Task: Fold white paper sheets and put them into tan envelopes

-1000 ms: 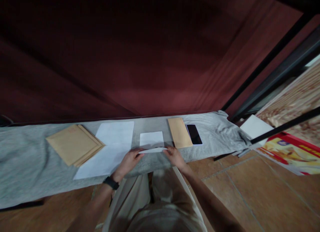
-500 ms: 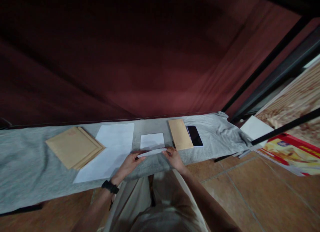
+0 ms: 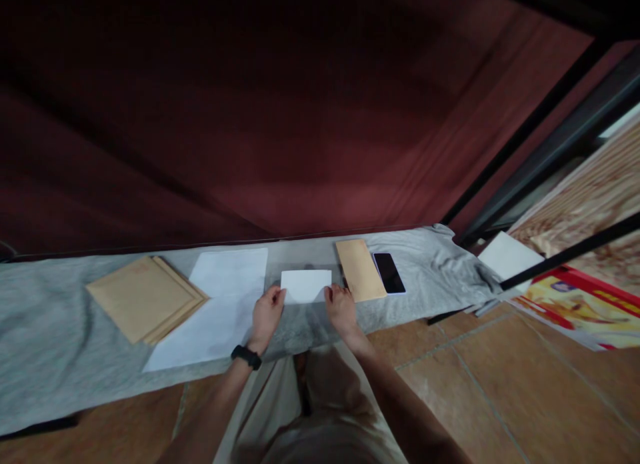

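Observation:
A white sheet of paper [image 3: 306, 285], apparently folded to a small rectangle, lies on the grey cloth in front of me. My left hand [image 3: 269, 312] pinches its lower left corner between thumb and fingers. At the right edge my right hand [image 3: 341, 309] has its fingers closed on the paper as well. Just right of that hand a brown envelope [image 3: 361, 271] rests flat, with a dark-screened phone [image 3: 389, 273] beside it. Larger white paper [image 3: 227, 277] with a crease across it is spread left of my left hand.
Several brown envelopes [image 3: 143, 297] are stacked at the left, overlapping the large paper. The grey cloth [image 3: 45, 324] covers a narrow bench against a dark red curtain [image 3: 300, 151]. Black metal bars [image 3: 530, 131] and a red-and-yellow box [image 3: 585, 307] stand at the right.
The near flap of the small paper, raised between my hands before, now lies down over the rest. Both hands have moved slightly forward and up, and the left wrist has shifted right.

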Action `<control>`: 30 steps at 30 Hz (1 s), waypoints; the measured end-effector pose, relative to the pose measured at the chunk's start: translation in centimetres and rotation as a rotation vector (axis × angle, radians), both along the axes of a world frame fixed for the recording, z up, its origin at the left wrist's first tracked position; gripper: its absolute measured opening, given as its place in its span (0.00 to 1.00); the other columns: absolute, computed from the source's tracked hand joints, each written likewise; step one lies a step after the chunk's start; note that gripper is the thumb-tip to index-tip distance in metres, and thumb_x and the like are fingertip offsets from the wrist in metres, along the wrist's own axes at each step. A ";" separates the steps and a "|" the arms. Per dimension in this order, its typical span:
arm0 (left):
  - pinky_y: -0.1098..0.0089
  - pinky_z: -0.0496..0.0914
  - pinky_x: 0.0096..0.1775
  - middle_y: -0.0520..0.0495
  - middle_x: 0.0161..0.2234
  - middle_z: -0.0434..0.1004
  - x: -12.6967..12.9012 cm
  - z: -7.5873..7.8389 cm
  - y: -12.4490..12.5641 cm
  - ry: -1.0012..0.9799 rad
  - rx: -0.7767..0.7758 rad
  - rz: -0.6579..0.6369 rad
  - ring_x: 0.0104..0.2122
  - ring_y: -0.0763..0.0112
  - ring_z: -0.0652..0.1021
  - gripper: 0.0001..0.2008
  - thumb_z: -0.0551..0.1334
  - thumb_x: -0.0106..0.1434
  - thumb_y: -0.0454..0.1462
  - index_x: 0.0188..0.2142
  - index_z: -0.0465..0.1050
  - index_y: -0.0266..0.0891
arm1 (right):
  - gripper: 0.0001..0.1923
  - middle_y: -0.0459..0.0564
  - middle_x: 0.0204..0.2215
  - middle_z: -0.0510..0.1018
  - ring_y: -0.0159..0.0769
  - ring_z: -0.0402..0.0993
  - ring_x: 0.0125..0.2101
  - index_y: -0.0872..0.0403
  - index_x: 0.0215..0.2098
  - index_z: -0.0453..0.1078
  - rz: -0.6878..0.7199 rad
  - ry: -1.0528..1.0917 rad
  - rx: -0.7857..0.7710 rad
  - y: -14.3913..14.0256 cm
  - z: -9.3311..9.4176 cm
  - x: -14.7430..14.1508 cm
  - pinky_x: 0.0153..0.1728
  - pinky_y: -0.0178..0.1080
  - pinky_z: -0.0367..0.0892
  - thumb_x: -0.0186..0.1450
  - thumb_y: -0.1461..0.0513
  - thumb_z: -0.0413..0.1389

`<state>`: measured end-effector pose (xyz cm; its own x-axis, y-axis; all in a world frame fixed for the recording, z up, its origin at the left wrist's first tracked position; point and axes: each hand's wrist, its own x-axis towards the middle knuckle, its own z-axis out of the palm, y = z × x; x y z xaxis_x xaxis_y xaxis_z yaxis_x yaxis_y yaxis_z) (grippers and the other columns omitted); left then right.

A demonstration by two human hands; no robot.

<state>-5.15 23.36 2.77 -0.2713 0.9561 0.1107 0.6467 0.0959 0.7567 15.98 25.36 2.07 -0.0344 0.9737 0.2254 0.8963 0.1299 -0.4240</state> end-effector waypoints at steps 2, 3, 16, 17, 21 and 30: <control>0.69 0.65 0.34 0.48 0.29 0.78 0.3 0.2 0.3 0.045 -0.008 0.020 0.29 0.66 0.76 0.11 0.55 0.68 0.42 0.34 0.73 0.42 | 0.11 0.61 0.37 0.83 0.50 0.80 0.41 0.56 0.43 0.74 -0.022 -0.025 0.000 0.2 0.1 -0.3 0.48 0.47 0.66 0.74 0.61 0.51; 0.70 0.64 0.33 0.47 0.29 0.78 0.5 0.3 0.4 0.059 -0.012 0.026 0.29 0.66 0.76 0.11 0.55 0.68 0.41 0.34 0.73 0.42 | 0.10 0.61 0.38 0.83 0.51 0.79 0.42 0.56 0.44 0.73 -0.031 -0.032 -0.001 0.3 0.2 -0.4 0.49 0.48 0.66 0.73 0.61 0.51; 0.68 0.70 0.37 0.47 0.32 0.78 0.6 -0.4 -0.7 0.102 0.000 0.021 0.33 0.65 0.77 0.08 0.56 0.67 0.40 0.35 0.72 0.41 | 0.13 0.59 0.44 0.81 0.52 0.77 0.47 0.52 0.49 0.72 0.019 0.227 -0.046 0.3 -1.5 0.2 0.54 0.52 0.65 0.67 0.66 0.54; 0.68 0.71 0.38 0.48 0.32 0.79 0.2 -0.7 -1.2 0.074 0.010 0.010 0.33 0.65 0.78 0.08 0.56 0.66 0.40 0.35 0.72 0.41 | 0.12 0.57 0.42 0.81 0.50 0.77 0.45 0.51 0.46 0.73 0.051 0.252 -0.042 0.2 -1.6 0.6 0.52 0.50 0.67 0.65 0.67 0.55; 0.62 0.74 0.48 0.45 0.41 0.81 -1.1 -1.6 -3.3 -0.040 0.135 -0.100 0.44 0.62 0.80 0.08 0.56 0.64 0.37 0.37 0.74 0.42 | 0.11 0.50 0.38 0.82 0.43 0.77 0.44 0.50 0.36 0.74 0.224 0.372 -0.020 -0.7 -1.7 2.4 0.49 0.43 0.70 0.61 0.70 0.54; 0.54 0.64 0.65 0.43 0.61 0.73 -0.8 -1.3 -4.5 0.231 0.030 -0.463 0.62 0.60 0.72 0.37 0.53 0.48 0.19 0.55 0.74 0.40 | 0.28 0.53 0.58 0.76 0.45 0.68 0.61 0.49 0.50 0.77 0.521 0.313 -0.076 -2.1 -1.8 4.6 0.64 0.52 0.59 0.55 0.75 0.57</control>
<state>-5.98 18.86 1.43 0.2147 0.9656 0.1465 0.7669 -0.2595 0.5869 20.60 23.23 0.26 -0.4540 0.8601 0.2326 0.5540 0.4769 -0.6824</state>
